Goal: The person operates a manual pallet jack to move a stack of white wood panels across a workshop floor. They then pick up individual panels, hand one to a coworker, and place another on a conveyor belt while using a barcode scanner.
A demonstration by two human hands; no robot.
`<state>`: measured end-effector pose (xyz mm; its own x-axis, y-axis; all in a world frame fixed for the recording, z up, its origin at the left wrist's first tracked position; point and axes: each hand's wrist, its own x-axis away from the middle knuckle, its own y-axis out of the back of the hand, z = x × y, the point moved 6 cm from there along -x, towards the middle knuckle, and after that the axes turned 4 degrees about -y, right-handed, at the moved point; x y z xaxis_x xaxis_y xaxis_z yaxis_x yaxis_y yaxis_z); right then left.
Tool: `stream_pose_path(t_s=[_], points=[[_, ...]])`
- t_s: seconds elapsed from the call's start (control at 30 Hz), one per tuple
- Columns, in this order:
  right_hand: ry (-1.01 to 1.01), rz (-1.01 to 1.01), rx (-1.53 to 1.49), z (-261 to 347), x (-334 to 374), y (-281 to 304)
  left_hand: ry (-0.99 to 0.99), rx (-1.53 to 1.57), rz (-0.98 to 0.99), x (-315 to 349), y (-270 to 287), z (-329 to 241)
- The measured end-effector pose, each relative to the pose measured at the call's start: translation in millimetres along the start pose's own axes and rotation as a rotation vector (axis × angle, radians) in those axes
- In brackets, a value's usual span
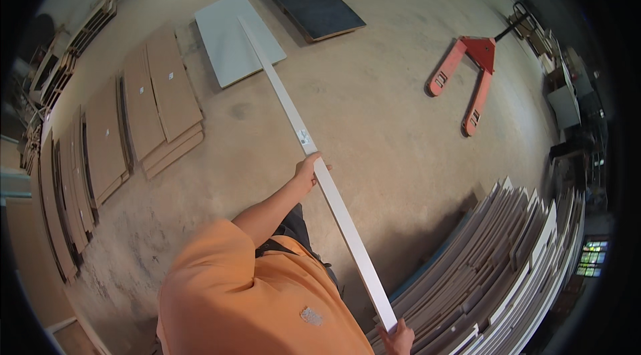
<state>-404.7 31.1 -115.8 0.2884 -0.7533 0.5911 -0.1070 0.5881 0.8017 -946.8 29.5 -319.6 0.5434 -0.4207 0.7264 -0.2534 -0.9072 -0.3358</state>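
Observation:
A long, narrow white board [342, 213] runs slantwise across the view, from near my body out over the floor. My left hand [309, 171] is closed around its left edge, about midway along. Just beyond those fingers a small label [305, 137] sticks to its face. At the near end my right hand [398, 339] grips the board, partly cut off by the lower rim. The board's far end overlaps a pale panel [220, 41] lying low over the floor; I cannot tell whether they touch.
Stacks of brown sheets [150, 91] lie on the left. A dark panel [314, 5] sits on a pallet beyond. A red pallet truck [478, 55] stands on the right. Many boards [494, 258] lean together on edge at the lower right, close to my right hand.

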Motion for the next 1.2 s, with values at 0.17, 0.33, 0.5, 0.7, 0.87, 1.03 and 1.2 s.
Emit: stream_pose_path(t_s=[0.17, 0.33, 0.5, 0.7, 0.87, 1.03, 1.2], points=[[0.095, -0.082, 0.136, 146, -96, 7, 0.069, -0.14, -0.12, -45, 47, -15], [0.403, 0.013, 0.12, 304, -197, -20, -0.111, -0.169, -0.097, -13, 93, -17], [0.561, 0.132, 0.036, 453, -278, -96, 0.025, -0.22, -0.255, 59, 223, -27], [0.627, 0.075, -0.085, 594, -347, -164, 0.017, -0.292, -0.658, 178, 430, 20], [0.602, 0.114, -0.109, 677, -379, -234, 0.131, -0.683, -0.743, 306, 515, 68], [0.563, 0.134, -0.069, 724, -414, -259, 0.528, -0.512, -0.796, 348, 484, 95], [0.37, 0.167, 0.089, 754, -473, -264, 0.257, -0.698, -0.662, 250, 466, 0]])
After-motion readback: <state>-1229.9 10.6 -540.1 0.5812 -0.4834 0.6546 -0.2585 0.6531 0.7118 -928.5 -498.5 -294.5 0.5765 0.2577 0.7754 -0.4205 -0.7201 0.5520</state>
